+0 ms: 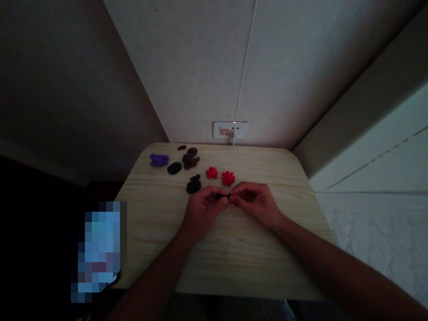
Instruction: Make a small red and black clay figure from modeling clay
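My left hand (203, 210) and my right hand (257, 204) meet above the middle of the table. Both pinch a small piece of black modelling clay (223, 196) between thumb and fingertips, which partly hide it. Just beyond my left hand lies a rounded black clay lump (193, 185) with a small piece at its top. Past my fingertips sit two red clay shapes, a smaller one (211, 173) and a flower-like one (228, 178). Farther left are a flat black clay piece (174, 168), a brown clay lump (190, 159) and a purple clay piece (159, 160).
The light wooden table (267, 263) stands against a pale wall. A socket (230, 129) with a plug in it is just above the back edge. A blurred-out lit screen (100, 249) is at the left edge. A small brown bit (181, 147) lies at the back.
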Demonstrator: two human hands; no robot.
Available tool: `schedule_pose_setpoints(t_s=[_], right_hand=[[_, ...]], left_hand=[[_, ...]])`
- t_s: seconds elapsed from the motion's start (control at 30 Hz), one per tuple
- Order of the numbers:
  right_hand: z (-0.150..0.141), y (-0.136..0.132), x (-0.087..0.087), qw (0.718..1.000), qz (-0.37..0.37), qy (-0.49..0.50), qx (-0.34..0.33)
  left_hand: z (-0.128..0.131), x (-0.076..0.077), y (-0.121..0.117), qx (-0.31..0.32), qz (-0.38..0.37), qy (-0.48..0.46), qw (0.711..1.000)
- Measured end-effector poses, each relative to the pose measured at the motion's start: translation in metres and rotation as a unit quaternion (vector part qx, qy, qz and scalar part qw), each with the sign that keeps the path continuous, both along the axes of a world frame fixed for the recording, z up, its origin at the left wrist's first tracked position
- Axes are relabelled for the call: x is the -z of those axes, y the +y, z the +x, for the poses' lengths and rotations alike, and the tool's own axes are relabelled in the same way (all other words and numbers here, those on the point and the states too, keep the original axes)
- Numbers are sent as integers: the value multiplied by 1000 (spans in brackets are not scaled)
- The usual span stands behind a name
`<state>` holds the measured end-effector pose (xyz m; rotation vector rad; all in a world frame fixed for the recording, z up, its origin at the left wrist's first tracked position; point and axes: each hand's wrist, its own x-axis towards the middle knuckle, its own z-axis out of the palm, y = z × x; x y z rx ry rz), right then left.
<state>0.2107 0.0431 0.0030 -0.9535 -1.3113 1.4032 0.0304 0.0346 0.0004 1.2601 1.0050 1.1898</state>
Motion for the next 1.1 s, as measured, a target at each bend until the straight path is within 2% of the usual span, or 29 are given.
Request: schedule_pose_setpoints(t_s=[0.17,0.33,0.43,0.6,0.87,1.1], right_hand=[[1,0,1,1000,17,-6,0],[3,3,5,1000,30,-5,8],[5,3,4,997,64,-30,15],[6,2,1,997,71,-41,8],[6,2,11,994,89,-59,0],[4,-2,-1,986,143,-88,5]], left_hand=[[-1,2,1,13,-12,-9,1000],[2,5,1,-5,-4,-32,999],[2,5,1,-21,-3,-28,999],[1,2,2,-8,3,-10,1000],[-1,2,-1,-54,-16,7,998],[-1,-1,0,-28,-20,-26,999]])
